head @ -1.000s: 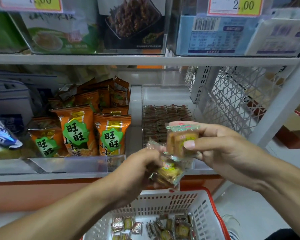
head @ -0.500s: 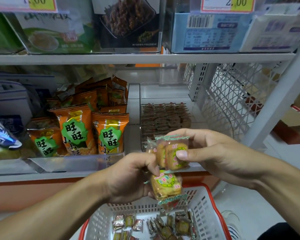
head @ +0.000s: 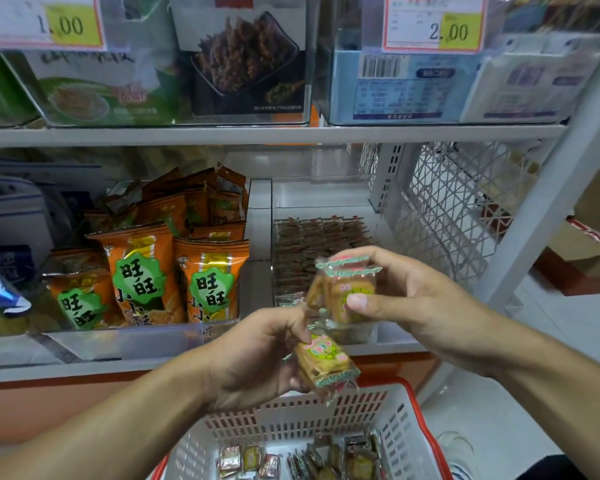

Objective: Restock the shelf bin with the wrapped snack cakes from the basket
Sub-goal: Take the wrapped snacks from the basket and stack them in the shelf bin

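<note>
Before stocked store shelves, my right hand (head: 416, 299) pinches upright wrapped snack cakes (head: 347, 292) while my left hand (head: 257, 355) grips another cake (head: 323, 362) above the basket (head: 291, 431).

Bin (head: 326, 199) open on top — orange snack bags (head: 174, 271) crowd its left.

Both forearms bare, no sleeves in view; left hand (head: 257, 358) and right hand (head: 426, 306) ungloved.
</note>
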The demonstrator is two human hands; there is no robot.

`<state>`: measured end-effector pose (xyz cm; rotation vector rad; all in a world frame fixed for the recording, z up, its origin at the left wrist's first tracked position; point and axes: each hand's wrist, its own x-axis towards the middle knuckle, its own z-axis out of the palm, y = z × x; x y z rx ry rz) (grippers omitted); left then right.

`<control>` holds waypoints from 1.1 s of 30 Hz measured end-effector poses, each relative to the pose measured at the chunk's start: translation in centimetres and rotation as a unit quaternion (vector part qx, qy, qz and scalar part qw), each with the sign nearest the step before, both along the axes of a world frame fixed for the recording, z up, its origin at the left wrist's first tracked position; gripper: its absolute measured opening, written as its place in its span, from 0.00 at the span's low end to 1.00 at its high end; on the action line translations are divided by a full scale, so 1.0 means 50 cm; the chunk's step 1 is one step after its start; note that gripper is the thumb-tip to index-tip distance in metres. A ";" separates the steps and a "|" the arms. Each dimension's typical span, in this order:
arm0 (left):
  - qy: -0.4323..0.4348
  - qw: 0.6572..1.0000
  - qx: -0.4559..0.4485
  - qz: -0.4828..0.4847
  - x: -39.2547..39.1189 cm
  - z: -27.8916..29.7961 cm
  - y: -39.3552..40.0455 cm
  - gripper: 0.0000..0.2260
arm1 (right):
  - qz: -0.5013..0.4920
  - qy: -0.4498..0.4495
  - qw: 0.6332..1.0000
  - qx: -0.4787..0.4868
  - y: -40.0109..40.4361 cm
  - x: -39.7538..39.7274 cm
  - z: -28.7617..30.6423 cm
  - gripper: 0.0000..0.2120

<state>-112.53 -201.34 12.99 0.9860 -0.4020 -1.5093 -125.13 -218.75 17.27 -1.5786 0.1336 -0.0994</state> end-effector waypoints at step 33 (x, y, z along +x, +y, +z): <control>-0.045 0.980 0.062 0.183 0.001 -0.041 -0.095 0.35 | -0.212 0.217 0.889 -0.344 -0.219 0.217 -0.178 0.33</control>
